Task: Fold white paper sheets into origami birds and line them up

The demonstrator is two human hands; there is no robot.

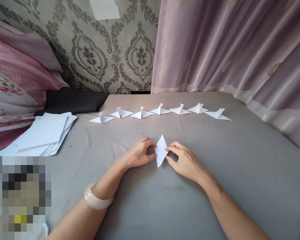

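Observation:
A small white sheet of paper, folded into a diamond (161, 150), is between my two hands near the middle of the grey cloth surface (190, 206). My left hand (141, 153) pinches its left edge with thumb and fingers. On the opposite side, the thumb and fingertips of my right hand (183, 159) close on the right corner. One point of the diamond faces away from me and the other towards me. Beyond it stands a row of several folded white paper birds (141, 113), their wings spread out to the sides.
A stack of white paper sheets (43, 131) lies at the left, beside a black cloth or bag (72, 100). Pink curtains (202, 43) hang at the right, and pink floral fabric (12, 76) is at the left. Patterned wallpaper (102, 50) covers the back. A blurred patch hides the lower left corner.

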